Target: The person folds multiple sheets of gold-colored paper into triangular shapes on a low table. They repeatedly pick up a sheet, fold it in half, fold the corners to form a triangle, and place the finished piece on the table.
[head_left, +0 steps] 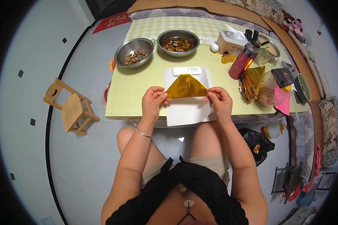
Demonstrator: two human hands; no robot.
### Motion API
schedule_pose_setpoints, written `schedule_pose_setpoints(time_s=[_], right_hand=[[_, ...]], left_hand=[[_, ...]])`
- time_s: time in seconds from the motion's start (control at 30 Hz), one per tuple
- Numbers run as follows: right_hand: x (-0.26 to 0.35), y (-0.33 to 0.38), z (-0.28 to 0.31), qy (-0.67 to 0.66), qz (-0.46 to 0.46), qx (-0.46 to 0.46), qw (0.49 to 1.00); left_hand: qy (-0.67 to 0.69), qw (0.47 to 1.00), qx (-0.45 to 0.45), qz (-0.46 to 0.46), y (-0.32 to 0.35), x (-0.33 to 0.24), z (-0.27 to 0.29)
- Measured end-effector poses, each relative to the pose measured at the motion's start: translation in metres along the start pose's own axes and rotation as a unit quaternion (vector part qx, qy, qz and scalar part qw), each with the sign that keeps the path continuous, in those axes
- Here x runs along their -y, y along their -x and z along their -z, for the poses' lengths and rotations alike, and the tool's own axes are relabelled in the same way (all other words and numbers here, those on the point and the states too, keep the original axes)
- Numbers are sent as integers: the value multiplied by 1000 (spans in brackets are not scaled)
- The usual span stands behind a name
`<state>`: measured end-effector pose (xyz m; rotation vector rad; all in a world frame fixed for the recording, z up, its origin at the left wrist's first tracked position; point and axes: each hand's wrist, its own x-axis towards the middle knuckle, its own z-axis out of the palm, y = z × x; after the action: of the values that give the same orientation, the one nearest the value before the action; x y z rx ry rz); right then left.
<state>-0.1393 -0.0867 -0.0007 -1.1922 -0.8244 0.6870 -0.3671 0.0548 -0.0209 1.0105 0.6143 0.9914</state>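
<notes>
A sheet of gold foil paper, folded into a flat-topped triangle, is stretched between my two hands. My left hand pinches its lower left corner between thumb and fingers. At the lower right corner, my right hand grips it the same way. Beneath the foil lies white paper or card, reaching over the table's near edge. A white remote-like object rests on the card just beyond the foil. To the right, a stack of folded gold foil pieces sits on the table.
Metal bowls hold brown nuts and a reddish soup-like dish. A red flask, a tissue box, a white egg and a phone crowd the table's right side. A small wooden chair stands left.
</notes>
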Motion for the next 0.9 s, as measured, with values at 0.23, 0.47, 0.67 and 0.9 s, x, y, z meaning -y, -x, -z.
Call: schedule_pose_setpoints(time_s=[0.23, 0.47, 0.67, 0.9], right_hand=[[12, -2, 17, -2, -110, 63, 992], [42, 16, 41, 103, -58, 53, 992], [75, 29, 85, 9, -18, -31, 999], [87, 66, 144, -4, 9, -145, 989]], left_hand=[[-86, 991, 40, -91, 7, -3, 4], [-251, 960, 120, -30, 19, -16, -17], [-190, 967, 169, 13, 11, -28, -94], [-38, 982, 130, 134, -12, 24, -210]])
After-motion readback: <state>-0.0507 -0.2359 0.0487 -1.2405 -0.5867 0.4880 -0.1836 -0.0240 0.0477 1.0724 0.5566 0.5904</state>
